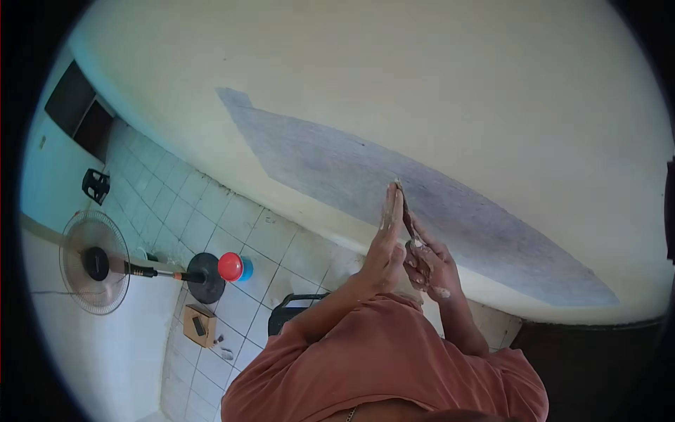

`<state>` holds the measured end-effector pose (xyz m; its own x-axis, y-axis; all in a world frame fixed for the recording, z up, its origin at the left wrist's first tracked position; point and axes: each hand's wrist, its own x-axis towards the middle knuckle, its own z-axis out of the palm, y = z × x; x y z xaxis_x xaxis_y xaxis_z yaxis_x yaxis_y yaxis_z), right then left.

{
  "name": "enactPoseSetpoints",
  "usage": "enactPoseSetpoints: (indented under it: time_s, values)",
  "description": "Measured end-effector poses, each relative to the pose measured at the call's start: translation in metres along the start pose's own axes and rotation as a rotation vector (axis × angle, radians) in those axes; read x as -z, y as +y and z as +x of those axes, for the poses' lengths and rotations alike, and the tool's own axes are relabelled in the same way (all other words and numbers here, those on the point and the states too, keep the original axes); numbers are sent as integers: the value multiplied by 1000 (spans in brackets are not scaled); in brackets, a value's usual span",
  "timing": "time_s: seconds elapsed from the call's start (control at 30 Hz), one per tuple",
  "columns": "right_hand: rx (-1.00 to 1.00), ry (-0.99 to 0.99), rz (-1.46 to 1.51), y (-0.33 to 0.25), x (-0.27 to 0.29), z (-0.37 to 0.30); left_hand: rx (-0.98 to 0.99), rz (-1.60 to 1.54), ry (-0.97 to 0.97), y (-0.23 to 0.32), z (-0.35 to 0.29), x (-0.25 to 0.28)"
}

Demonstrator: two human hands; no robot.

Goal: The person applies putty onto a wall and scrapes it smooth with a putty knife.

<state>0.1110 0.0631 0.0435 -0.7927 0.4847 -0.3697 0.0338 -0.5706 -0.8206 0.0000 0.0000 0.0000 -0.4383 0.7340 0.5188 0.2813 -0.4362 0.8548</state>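
Observation:
My right hand point(430, 266) is closed around a putty knife point(406, 209), whose thin dark blade points up and shows almost edge-on. Whitish paste smears its fingers and knuckles. Against the blade lies my left hand point(385, 243), its fingers stretched out flat and together, also streaked with paste. A dab of paste sits near the blade's tip. Beyond both hands is a cream wall point(450, 84) with a long grey patch point(316, 151) across it. The knife's handle is mostly hidden in my right hand.
To the left, a standing fan point(95, 262) rises from its round black base point(205, 278). Beside that base is a blue tub with a red lid point(230, 266). A cardboard box point(199, 325) and a dark chair point(285, 314) stand on the tiles. A black stool point(95, 185) is farther off.

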Motion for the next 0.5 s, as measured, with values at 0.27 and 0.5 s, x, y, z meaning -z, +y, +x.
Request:
enactPoseSetpoints:
  time_s: [0.27,0.5]
  values:
    - [286,-81,-328,-11,11,-4,-291,541,459,-28,71,115]
    - [238,12,-304,-17,24,-24,-390,880,575,-55,123,117]
